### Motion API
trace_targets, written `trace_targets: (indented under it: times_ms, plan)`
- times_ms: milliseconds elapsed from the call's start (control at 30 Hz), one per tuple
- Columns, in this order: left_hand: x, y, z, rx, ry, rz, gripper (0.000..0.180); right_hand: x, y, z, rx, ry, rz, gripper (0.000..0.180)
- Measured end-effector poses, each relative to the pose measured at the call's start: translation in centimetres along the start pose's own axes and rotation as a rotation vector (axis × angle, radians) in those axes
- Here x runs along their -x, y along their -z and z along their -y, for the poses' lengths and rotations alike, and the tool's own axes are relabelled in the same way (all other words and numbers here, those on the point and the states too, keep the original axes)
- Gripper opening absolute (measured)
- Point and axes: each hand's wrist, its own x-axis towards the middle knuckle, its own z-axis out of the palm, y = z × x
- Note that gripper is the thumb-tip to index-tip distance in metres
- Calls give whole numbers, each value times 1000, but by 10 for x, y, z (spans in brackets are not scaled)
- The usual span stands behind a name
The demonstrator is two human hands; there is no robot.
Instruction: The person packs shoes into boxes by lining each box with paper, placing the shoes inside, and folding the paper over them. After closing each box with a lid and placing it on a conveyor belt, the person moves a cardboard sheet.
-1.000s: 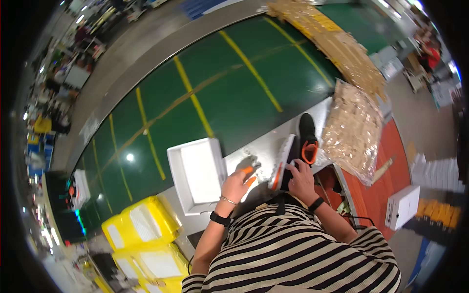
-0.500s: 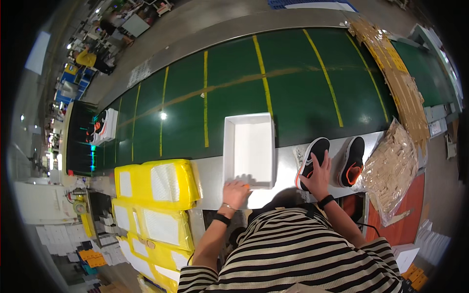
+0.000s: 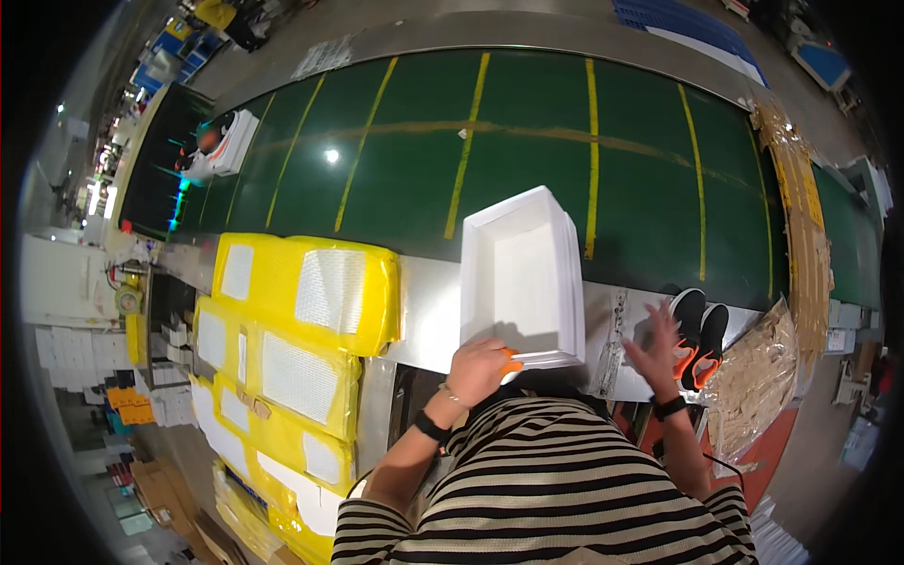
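A white open shoebox (image 3: 520, 273) sits in front of me, across the metal ledge and the belt's near edge, with nothing inside. At its near left corner is my left hand (image 3: 477, 369), fingers closed around a small orange and whitish object (image 3: 511, 358) whose kind I cannot make out. My right hand (image 3: 656, 347) is open, fingers spread and slightly blurred, just left of two sneakers. These are black with orange linings and white soles: the left sneaker (image 3: 689, 315) is partly behind my fingers, and the right sneaker (image 3: 713, 337) stands close beside it.
A green conveyor belt (image 3: 405, 160) with yellow stripes runs beyond the metal ledge (image 3: 424, 325). Yellow-wrapped bundles (image 3: 311, 367) are stacked at left. At right lie a clear plastic bag (image 3: 753, 377) and brown cardboard (image 3: 796, 207). Another shoebox with shoes (image 3: 231, 143) is at far left.
My right hand has let go of the left sneaker and opened. The two sneakers now stand closer together. The shoebox is turned a little, and the whole view has shifted.
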Motion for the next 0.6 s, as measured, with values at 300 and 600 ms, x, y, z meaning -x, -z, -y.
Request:
trace_targets:
  times_ms: [300,600]
  plan:
    - [5,-15,10,469,165,-202,17,-15,-52,47,-775,-267,408,73]
    - [37,20,61,-191,135,50,9,46,-79,-70,-470,-188,51,78]
